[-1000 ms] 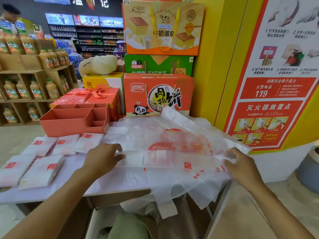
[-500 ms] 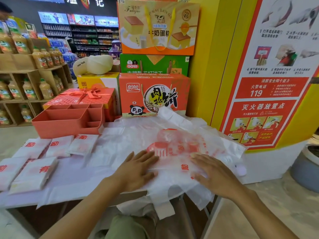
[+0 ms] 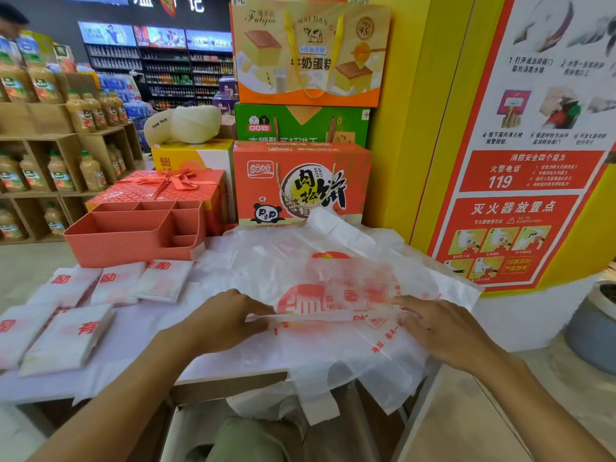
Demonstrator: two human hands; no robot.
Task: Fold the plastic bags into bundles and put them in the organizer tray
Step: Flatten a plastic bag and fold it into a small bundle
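A thin, translucent white plastic bag (image 3: 333, 341) printed in red is spread on the right part of the white table (image 3: 143, 328), with its handle loops hanging over the front edge. More film of the same kind appears to be heaped beneath and behind it. A long fold has been raised across its middle and is held taut between the 2 hands. The bag is judged to be nearly weightless, limp and slippery. It will hold no shape of its own, may trap air, and may slide over the sheets below. It is best taken by the ends of the fold line, and each crease should be flattened before the next fold is made. The left end of the fold is pinched by the left hand (image 3: 226, 320), with the fingers curled over the strip and the forearm reaching in from the lower left. The right hand (image 3: 443, 331) is laid palm down, its fingers (image 3: 405, 303) nearly straight and close together, pressed on the right end of the fold. 5 flat folded white bundles (image 3: 116, 281) are set in 2 rows on the table's left part, outside the tray. The coral plastic organizer tray (image 3: 126, 251), divided into compartments, stands just behind them, and nothing can be seen in it.
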